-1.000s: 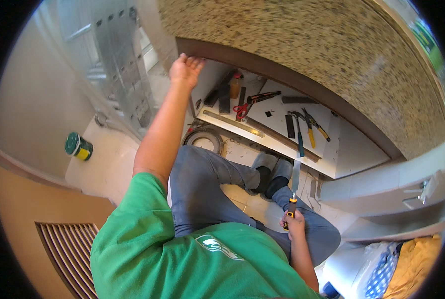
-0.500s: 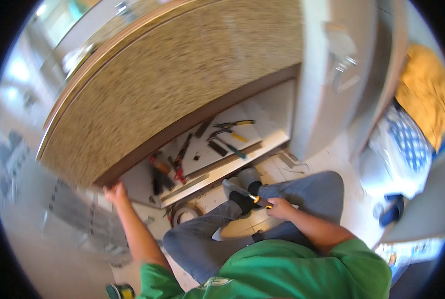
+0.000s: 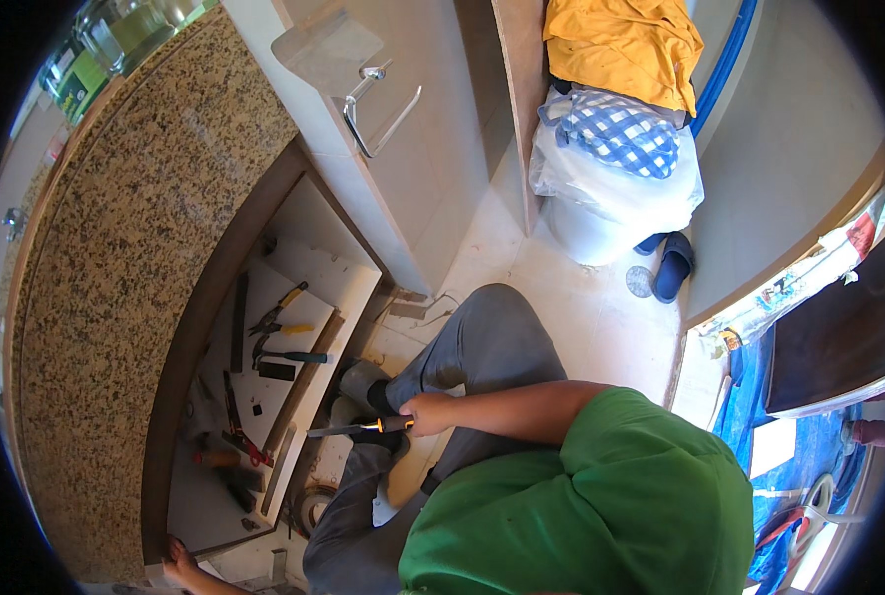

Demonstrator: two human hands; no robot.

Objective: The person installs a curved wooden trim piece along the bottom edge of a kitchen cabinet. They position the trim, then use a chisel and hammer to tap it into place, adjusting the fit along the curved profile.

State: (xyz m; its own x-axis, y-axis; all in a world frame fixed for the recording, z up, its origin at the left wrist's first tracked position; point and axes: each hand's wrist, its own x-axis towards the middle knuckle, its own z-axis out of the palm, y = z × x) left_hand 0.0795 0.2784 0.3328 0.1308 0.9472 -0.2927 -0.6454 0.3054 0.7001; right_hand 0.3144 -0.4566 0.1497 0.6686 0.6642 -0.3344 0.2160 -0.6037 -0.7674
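Note:
My right hand [image 3: 427, 413] is closed round the black and orange handle of a chisel [image 3: 338, 430], its flat metal blade pointing left above my crossed legs. At the lower left, my left hand [image 3: 178, 565] has its fingers curled against the cabinet frame [image 3: 155, 496], at the near corner under the countertop. Inside the open cabinet, on its white board [image 3: 294, 297], lie a dark-handled hammer [image 3: 298, 356], yellow-handled pliers [image 3: 286, 297], a black block [image 3: 276, 371] and a red-handled tool [image 3: 254, 453].
A speckled granite countertop [image 3: 115, 248] overhangs the cabinet. A roll of tape [image 3: 313, 508] lies on the floor by my leg. Beyond are a white panel with a metal holder [image 3: 368, 119], a white bag [image 3: 601, 218] under yellow cloth [image 3: 621, 45], and blue slippers [image 3: 672, 268].
My view has swung to the right, so the cabinet now sits farther left. The chisel stays in my right hand, and my left hand remains at the cabinet's corner.

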